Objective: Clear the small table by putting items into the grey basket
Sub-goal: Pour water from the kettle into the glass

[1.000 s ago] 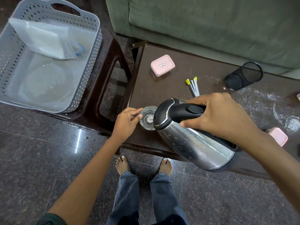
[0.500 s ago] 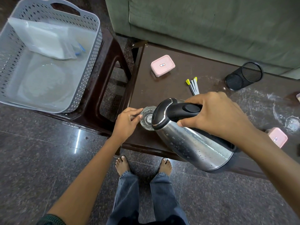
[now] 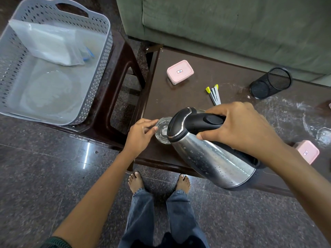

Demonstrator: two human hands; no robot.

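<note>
Since 1.0 s ago the kettle [image 3: 211, 158] has edged left; its lid end now overlaps the glass [image 3: 161, 130] at the near-left corner of the small table [image 3: 179, 99]. Right hand [image 3: 240, 127] grips the kettle handle with the kettle tilted, and left hand [image 3: 141, 134] curls round the glass. Grey basket [image 3: 100, 72] sits on the stool [image 3: 125, 56] to the left, holding a plastic bag [image 3: 50, 43].

Blue denim jeans [image 3: 179, 213] with frayed, ragged hems cover the legs at six o'clock. Below the hems the feet [image 3: 136, 181] are bare. At seven o'clock a dark green sleeve [image 3: 58, 242] edges the left arm. The left hand [image 3: 141, 136] and right hand [image 3: 241, 129] are uncovered.
</note>
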